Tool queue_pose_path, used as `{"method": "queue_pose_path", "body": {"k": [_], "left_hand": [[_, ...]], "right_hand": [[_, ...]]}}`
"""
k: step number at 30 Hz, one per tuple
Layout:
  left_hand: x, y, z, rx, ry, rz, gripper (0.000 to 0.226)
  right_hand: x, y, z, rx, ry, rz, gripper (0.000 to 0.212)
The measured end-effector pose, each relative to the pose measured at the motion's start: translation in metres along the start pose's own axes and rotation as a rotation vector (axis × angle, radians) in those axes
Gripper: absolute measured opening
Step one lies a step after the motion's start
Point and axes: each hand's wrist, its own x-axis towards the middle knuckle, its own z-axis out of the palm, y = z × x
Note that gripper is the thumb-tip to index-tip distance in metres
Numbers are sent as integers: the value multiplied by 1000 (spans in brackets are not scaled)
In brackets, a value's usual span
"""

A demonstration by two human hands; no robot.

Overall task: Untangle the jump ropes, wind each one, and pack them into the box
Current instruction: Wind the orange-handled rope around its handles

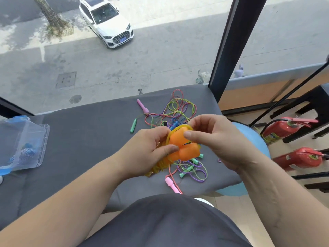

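while both hands (149, 148) (216, 139) curl tight, each grip pinches the orange rope handles (183, 148).

The left hand (149, 146) and the right hand (216, 138) are bare, with short, trimmed nails on the thumbs. Behind the fingers both forearms are bare too. Further back from the fingers, the person wears a dark grey, smooth cloth garment (169, 223).
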Motion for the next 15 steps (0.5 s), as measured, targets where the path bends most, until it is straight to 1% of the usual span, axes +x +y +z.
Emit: {"method": "queue_pose_path", "body": {"k": [2,4,5,7,10,13,15], "left_hand": [[1,1,-1,-31,-31,-11,29],[1,1,-1,-59,-58,-39,26],[1,1,-1,-72,-69,-57,22],[0,1,-1,-135,-97,-110,13],[-2,1,3,-318,-79,-179,12],[-2,2,4,-507,-22,-262,18],[0,0,5,-586,4,-307,27]], "right_hand": [[3,-3,-6,-28,-83,12,28],[5,-4,-7,-72,-137,12,23],[5,-5,-6,-91,-146,7,20],[6,-3,-3,-139,-116,-12,21],[9,1,6,-267,19,-113,24],[9,5,20,-471,254,-298,22],[7,6,24,-471,330,-375,18]]}}
